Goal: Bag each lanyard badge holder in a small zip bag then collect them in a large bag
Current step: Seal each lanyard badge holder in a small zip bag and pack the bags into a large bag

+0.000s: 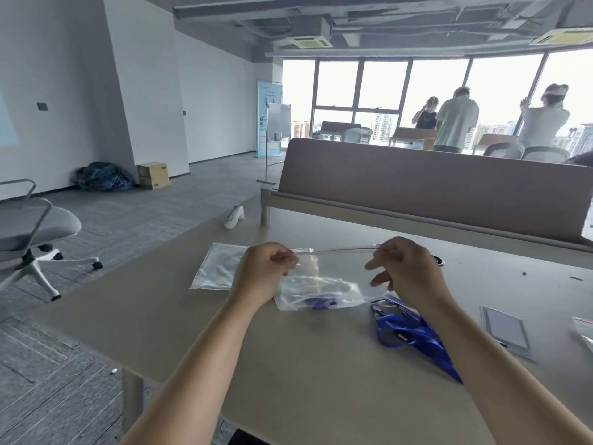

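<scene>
Both forearms are reaching in from the near edge. The left hand (266,268) is pinching one end of the seal strip of a small zip bag (321,281) and the right hand (407,271) the other, so each grip is closing on the bag. The blue lanyard badge holder (322,304) is lying in the bag's bottom, low over the desk (288,364).

Judged step: sealing. The next move is calling for fingers pressing along the strip.

A second clear bag (215,268) is lying flat at left, with a loose blue lanyard (414,335) and a badge sleeve (505,329) at right. A grey divider panel (417,187) is backing the desk, and people are standing at the office windows.
</scene>
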`<state>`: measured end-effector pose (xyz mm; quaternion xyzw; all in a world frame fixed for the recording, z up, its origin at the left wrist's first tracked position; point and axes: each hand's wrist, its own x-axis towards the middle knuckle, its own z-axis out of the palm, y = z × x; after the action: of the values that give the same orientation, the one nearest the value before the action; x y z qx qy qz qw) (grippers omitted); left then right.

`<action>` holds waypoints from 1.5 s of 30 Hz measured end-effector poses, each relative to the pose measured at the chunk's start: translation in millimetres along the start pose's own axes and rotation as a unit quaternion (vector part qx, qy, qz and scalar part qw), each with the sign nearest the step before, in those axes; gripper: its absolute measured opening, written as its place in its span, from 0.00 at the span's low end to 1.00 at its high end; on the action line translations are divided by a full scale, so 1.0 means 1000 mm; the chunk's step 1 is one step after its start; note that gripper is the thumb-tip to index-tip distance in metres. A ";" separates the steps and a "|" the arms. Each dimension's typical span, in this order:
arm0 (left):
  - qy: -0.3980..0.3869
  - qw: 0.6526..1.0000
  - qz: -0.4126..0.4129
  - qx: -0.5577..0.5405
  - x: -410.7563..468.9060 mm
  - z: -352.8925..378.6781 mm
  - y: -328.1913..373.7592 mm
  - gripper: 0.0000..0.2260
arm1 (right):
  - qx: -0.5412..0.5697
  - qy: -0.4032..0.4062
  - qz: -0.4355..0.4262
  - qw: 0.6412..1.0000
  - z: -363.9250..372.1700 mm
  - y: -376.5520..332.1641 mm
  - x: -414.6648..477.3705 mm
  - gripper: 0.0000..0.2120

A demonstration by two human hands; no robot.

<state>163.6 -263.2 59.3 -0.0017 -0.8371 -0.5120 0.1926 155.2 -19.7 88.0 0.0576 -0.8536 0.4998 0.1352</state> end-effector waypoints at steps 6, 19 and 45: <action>0.029 0.989 -0.012 -0.144 0.016 -0.004 0.018 0.07 | 0.112 0.051 0.016 0.992 -0.006 -0.017 0.015 0.06; 0.006 0.961 0.111 -0.253 0.012 0.015 0.164 0.03 | 0.131 0.187 -0.076 0.971 -0.125 -0.066 -0.008 0.02; -0.215 0.911 0.098 -0.338 -0.101 0.350 0.316 0.05 | 0.014 0.383 0.008 0.924 -0.439 0.099 -0.110 0.09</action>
<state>208.3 206.8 157.0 -0.2590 -0.6306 -0.7302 0.0448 313.1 406.6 177.4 -0.1435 -0.7300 0.4966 0.4471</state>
